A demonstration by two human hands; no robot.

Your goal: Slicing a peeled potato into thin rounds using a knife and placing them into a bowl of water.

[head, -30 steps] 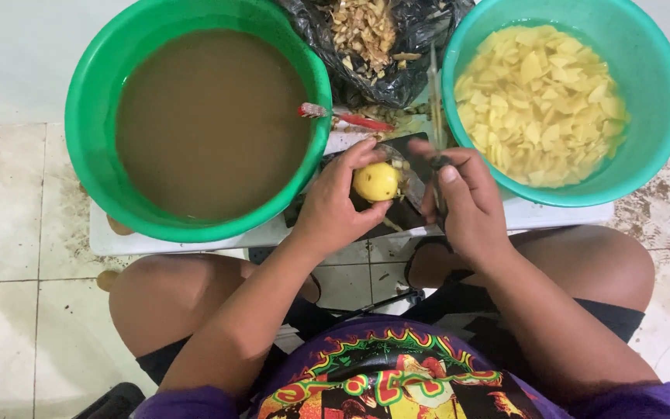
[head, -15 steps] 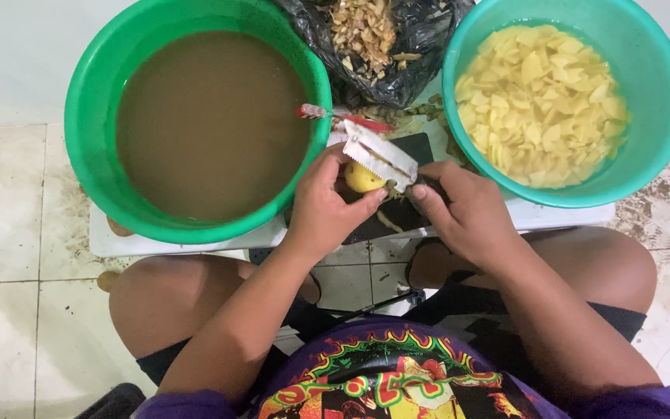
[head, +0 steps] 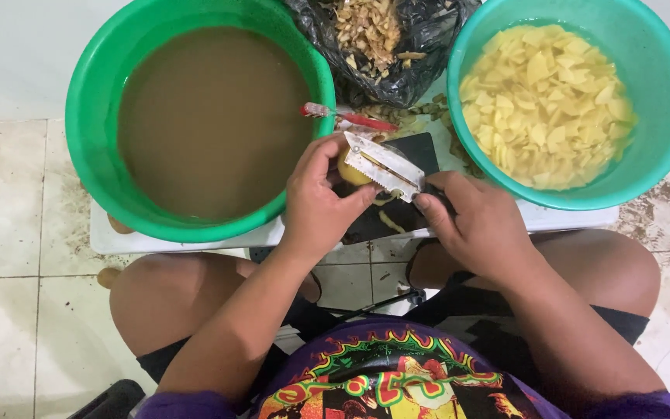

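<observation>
Yellow potato [head: 353,172] clenched in my left hand [head: 321,203]; right hand [head: 481,225] grips the slicer [head: 382,164] beside it—I'd draw steadily, fingertips clear.

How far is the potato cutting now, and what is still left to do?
Done: the right basin holds a full layer of yellow potato slices, and peels fill the black bag. In hand: the left hand holds a peeled potato against the metal slicer held by the right hand. Left: this potato; whether more lie in the left basin of murky water cannot be seen.
</observation>
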